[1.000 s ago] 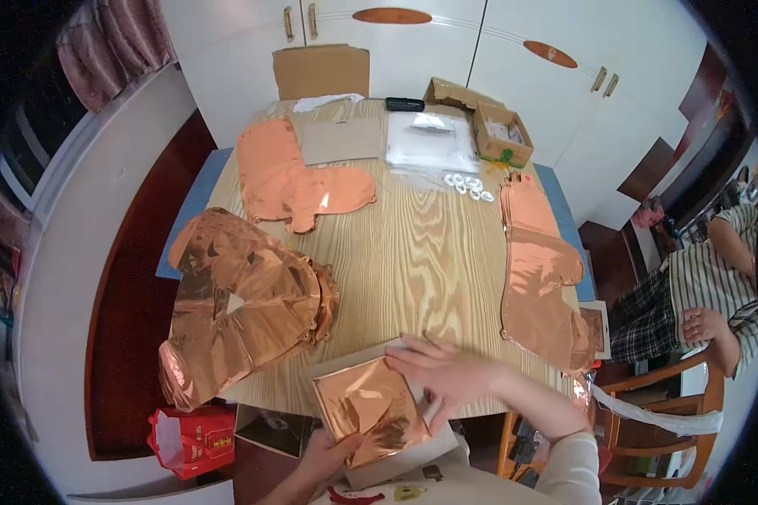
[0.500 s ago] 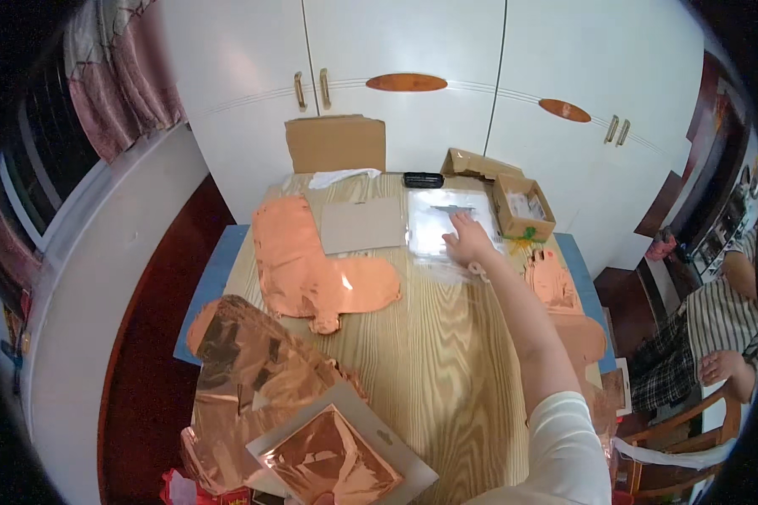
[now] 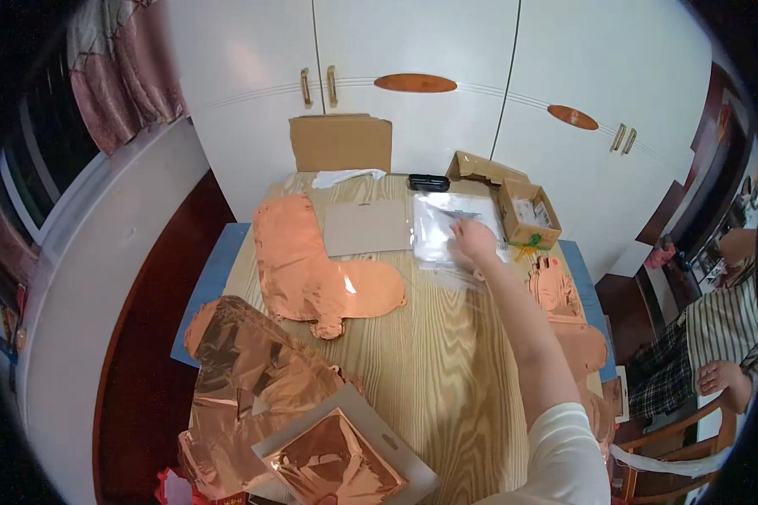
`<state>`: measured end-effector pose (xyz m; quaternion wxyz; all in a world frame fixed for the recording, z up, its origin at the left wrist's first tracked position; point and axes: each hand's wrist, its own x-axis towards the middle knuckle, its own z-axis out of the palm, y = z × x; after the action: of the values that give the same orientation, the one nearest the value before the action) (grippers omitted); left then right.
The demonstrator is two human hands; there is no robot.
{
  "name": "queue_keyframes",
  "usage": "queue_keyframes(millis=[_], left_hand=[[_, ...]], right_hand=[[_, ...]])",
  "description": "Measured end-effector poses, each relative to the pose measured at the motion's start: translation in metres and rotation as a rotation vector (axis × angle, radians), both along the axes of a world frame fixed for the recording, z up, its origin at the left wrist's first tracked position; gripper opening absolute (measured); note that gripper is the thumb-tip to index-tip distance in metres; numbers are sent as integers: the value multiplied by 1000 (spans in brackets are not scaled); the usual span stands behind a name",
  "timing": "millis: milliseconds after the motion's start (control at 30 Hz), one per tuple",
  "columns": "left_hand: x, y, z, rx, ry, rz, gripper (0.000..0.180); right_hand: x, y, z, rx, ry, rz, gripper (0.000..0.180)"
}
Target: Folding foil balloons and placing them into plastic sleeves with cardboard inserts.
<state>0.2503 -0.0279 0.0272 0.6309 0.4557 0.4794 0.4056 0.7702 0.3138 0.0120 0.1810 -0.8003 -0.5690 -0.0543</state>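
Across the table, right hand (image 3: 473, 238) rests on clear plastic bag (image 3: 448, 229).

A clear plastic bag (image 3: 446, 229) is laid at the far side of the table (image 3: 446, 370), with the right hand (image 3: 473, 240) placed on it. A cardboard sheet (image 3: 366, 225) is set just left of it, an open box (image 3: 528, 212) to its right. A foil balloon (image 3: 312, 273) is spread further left; crumpled foil (image 3: 244, 370) is heaped nearer, at the left edge.

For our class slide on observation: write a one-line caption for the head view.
A right hand reaches across a wooden table to clear plastic bags, beside copper foil balloons.
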Motion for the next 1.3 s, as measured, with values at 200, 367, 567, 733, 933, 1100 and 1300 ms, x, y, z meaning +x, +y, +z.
queue_keyframes(millis=[200, 367, 567, 733, 933, 1100, 1300], left_hand=[[-17, -17, -18, -161, -42, -28, 18], [1, -24, 5, -221, -57, 51, 18], [-9, -48, -15, -216, -43, -2, 16], [0, -60, -20, -346, -42, -3, 14], [4, -58, -17, -487, -48, -81, 13], [1, -62, -34, -408, -99, -16, 16], [7, -61, -27, -377, -136, -24, 21]], right_hand=[[-85, -67, 87, 206, -64, 281, 32], [-162, -204, 92, -339, -183, 377, 24], [-203, -288, 48, -433, -66, 580, 17], [-205, -285, 13, -241, 235, 617, 23], [-207, -290, 15, -320, 302, 605, 20], [-227, -315, 30, -223, 82, 624, 26], [-223, -326, 18, -207, 70, 704, 21]])
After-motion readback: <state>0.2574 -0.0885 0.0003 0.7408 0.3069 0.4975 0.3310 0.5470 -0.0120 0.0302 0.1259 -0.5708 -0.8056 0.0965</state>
